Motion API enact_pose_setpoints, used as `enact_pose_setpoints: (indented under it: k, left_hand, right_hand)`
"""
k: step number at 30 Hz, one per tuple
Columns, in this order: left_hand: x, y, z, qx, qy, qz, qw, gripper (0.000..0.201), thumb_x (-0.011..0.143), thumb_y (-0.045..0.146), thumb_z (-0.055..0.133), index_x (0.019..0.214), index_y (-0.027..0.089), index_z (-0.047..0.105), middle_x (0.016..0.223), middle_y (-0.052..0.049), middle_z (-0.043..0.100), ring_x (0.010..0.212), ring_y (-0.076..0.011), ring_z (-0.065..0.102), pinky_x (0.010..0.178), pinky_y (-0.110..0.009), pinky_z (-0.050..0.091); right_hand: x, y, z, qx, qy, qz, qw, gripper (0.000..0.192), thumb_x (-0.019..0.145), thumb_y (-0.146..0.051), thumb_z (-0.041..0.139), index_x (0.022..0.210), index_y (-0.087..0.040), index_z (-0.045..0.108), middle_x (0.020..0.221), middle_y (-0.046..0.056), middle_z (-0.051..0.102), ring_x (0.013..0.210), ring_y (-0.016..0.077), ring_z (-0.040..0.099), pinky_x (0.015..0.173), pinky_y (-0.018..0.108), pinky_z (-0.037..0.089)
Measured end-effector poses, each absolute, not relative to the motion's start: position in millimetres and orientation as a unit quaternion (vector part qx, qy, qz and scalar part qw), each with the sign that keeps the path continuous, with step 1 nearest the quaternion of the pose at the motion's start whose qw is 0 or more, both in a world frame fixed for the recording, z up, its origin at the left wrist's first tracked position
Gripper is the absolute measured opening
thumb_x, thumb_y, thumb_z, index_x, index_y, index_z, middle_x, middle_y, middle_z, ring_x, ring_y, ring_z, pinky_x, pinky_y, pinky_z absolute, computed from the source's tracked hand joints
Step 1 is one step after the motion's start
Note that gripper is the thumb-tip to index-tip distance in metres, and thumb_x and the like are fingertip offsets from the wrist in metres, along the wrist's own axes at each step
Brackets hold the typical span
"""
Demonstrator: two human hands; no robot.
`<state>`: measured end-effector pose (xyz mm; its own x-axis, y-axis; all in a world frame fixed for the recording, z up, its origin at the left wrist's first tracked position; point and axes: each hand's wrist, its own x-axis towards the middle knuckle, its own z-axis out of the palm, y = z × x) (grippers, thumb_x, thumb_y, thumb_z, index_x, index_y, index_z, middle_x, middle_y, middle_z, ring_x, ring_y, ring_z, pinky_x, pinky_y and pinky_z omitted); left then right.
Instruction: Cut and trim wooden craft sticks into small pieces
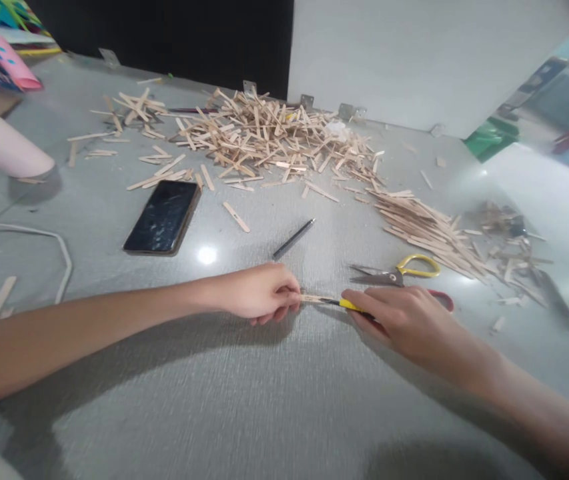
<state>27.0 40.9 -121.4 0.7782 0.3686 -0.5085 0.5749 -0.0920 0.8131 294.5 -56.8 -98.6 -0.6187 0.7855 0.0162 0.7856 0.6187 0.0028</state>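
Near the middle of the table, my left hand [269, 293] pinches a short pale wooden craft stick [309, 299] between thumb and fingers. My right hand [407, 320] is closed round a yellow-and-black craft knife [348, 305]. The knife's dark blade reaches left and lies on or against the stick's free end; the exact contact is too small to make out. Just beyond my right hand rests a pair of scissors [394, 275] with one yellow and one red handle loop, partly hidden by that hand. A dark pen [294, 239] lies beyond both hands.
A large heap of craft sticks [269, 130] spreads along the back, with a denser bundle of sticks [429, 230] to the right. A black phone [163, 217], a white cable [59, 243] and a pale cylinder [7, 137] are at the left. Wood scraps [514, 257] lie far right.
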Motion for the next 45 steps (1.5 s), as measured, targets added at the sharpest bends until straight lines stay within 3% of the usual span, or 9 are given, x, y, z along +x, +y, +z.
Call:
enact_pose_setpoints:
  k: [28, 32, 35, 39, 45]
  left_hand:
    - [27, 44, -122, 0.732, 0.314, -0.094, 0.598, 0.028, 0.105, 0.034, 0.053, 0.084, 0.018, 0.064, 0.065, 0.0, 0.06, 0.046, -0.0111, 0.051, 0.042, -0.022, 0.04]
    - [26, 44, -122, 0.729, 0.319, -0.092, 0.598, 0.031, 0.106, 0.033, 0.049, 0.083, 0.018, 0.062, 0.064, 0.001, 0.06, 0.044, -0.0108, 0.05, 0.04, -0.022, 0.04]
    - [26, 44, -123, 0.729, 0.321, -0.089, 0.598, 0.03, 0.105, 0.034, 0.05, 0.082, 0.018, 0.062, 0.064, 0.0, 0.062, 0.043, -0.0108, 0.051, 0.04, -0.021, 0.04]
    - [27, 43, -122, 0.73, 0.322, -0.082, 0.597, 0.028, 0.104, 0.033, 0.051, 0.082, 0.018, 0.06, 0.063, 0.0, 0.063, 0.044, -0.0116, 0.053, 0.042, -0.021, 0.042]
    - [28, 42, -121, 0.729, 0.326, -0.083, 0.597, 0.028, 0.104, 0.032, 0.049, 0.083, 0.018, 0.061, 0.062, 0.001, 0.062, 0.043, -0.0115, 0.053, 0.04, -0.021, 0.043]
  right_hand:
    - [294, -58, -97, -0.425, -0.905, -0.023, 0.003, 0.034, 0.115, -0.024, 0.037, 0.101, -0.021, 0.067, 0.065, -0.003, 0.057, 0.048, 0.0154, 0.047, 0.052, 0.036, 0.011]
    - [296, -59, -103, -0.406, -0.912, -0.052, -0.021, 0.029, 0.114, -0.021, 0.04, 0.102, -0.02, 0.066, 0.068, -0.001, 0.059, 0.052, 0.0183, 0.055, 0.054, 0.037, 0.02]
    - [297, -63, -105, -0.384, -0.917, -0.096, -0.051, 0.021, 0.11, -0.014, 0.047, 0.113, -0.017, 0.068, 0.073, 0.0, 0.063, 0.058, 0.0213, 0.062, 0.056, 0.038, 0.029]
    - [293, -71, -102, -0.358, -0.916, -0.168, -0.066, 0.034, 0.099, -0.004, 0.054, 0.129, -0.008, 0.068, 0.076, 0.003, 0.067, 0.062, 0.023, 0.065, 0.057, 0.039, 0.037]
    - [286, -78, -99, -0.345, -0.911, -0.214, -0.072, 0.043, 0.09, 0.001, 0.057, 0.131, -0.002, 0.071, 0.074, 0.006, 0.067, 0.062, 0.0241, 0.064, 0.057, 0.04, 0.041]
